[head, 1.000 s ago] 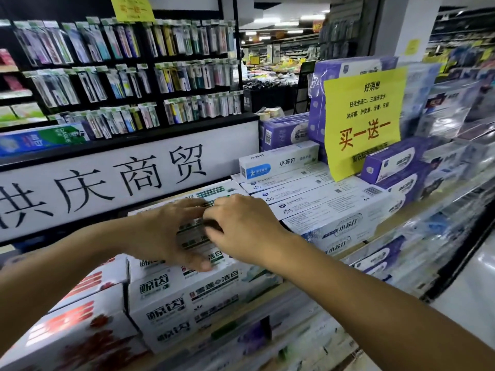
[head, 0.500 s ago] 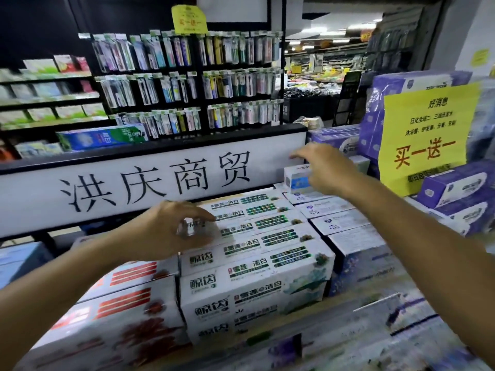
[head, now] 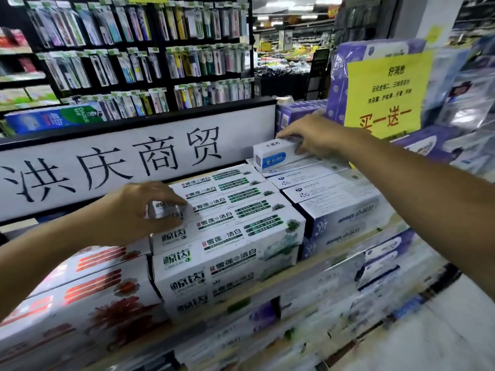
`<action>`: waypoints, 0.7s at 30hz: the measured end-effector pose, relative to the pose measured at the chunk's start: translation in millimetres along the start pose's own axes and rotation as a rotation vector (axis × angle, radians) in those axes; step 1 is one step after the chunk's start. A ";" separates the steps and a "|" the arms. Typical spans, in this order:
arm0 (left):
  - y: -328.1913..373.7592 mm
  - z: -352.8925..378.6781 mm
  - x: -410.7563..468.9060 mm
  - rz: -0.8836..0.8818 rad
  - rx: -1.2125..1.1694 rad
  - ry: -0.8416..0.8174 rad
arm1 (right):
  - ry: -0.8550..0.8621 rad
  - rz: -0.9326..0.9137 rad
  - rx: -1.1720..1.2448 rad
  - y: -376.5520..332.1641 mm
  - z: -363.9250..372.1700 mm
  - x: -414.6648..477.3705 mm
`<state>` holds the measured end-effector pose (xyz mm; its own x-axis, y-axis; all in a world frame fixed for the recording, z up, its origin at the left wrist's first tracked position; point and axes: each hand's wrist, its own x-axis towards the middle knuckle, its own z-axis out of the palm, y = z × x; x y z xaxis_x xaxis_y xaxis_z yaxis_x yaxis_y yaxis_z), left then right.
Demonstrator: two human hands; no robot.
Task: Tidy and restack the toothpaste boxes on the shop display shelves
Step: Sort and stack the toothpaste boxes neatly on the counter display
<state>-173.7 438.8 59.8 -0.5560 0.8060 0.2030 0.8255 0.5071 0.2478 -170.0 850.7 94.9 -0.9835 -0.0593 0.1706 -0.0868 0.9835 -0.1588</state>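
At centre left, pinching with the left hand [head: 139, 212], thumb against curled fingers, the left end of a green-print box [head: 164, 210] on top of the green-and-white stack [head: 230, 253] in the middle of the frame. At centre right, gripping with the right hand [head: 317, 137] a white-and-blue box [head: 272, 153], fingers curled round its right end, resting atop the row of white boxes [head: 329, 188] just right of the green-and-white stack. Directly behind both, hemmed in by a white signboard [head: 120, 162] with black characters; at right, by purple boxes [head: 300, 113] and a yellow notice [head: 385, 95]. At lower left, red-print boxes [head: 88, 293] touching the green-and-white stack; at upper left, racks of toothbrushes [head: 150, 49] hanging above the white signboard
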 end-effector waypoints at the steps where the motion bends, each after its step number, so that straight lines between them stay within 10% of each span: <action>1: -0.1 1.2 1.9 0.007 0.002 -0.002 | 0.026 0.007 0.047 -1.0 1.4 -4.1; 13: -7.1 -18.2 -13.5 -0.083 0.034 -0.059 | 0.017 0.156 -0.358 -7.8 0.4 3.2; 21: -69.9 -46.6 -79.1 -0.446 -0.013 0.004 | 0.002 -0.277 -0.196 -133.0 10.9 -1.8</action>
<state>-191.9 325.3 70.5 -0.8580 0.5079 0.0772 0.5034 0.8012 0.3236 -158.4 718.1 105.2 -0.9265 -0.3287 0.1831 -0.3183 0.9442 0.0842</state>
